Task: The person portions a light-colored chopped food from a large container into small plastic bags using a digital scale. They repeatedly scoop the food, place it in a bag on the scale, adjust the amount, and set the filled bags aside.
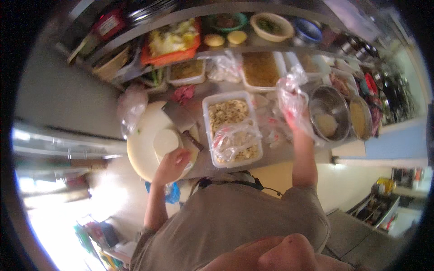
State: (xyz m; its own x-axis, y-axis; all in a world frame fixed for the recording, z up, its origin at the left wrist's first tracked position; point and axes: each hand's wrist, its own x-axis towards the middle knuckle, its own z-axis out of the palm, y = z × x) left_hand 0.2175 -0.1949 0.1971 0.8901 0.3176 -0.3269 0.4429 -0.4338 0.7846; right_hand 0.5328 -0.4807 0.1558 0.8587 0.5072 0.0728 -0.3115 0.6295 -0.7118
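Observation:
My left hand (173, 165) is over the near side of a round, pale cutting board (140, 149), holding nothing I can see, its fingers loosely bent and apart. Just beyond it is a smooth white round thing (166, 141) whose kind I cannot make out. A cleaver (179, 116) with a dark handle lies on the board's right part. Clear crinkled plastic (291, 81) covers my right hand (294, 108), raised at the right of the counter; its fingers are hidden. Between my hands stands a white tub (205, 122) of chopped, pale brown food, with a crumpled plastic bag (235, 137) on top.
Right of my right hand are a steel bowl (320, 97) with pale contents and a round container (360, 118). Along the back stand a tub of brown food (261, 70) and a smaller tub (186, 71). The shelf above holds an orange basket (192, 53) and several bowls.

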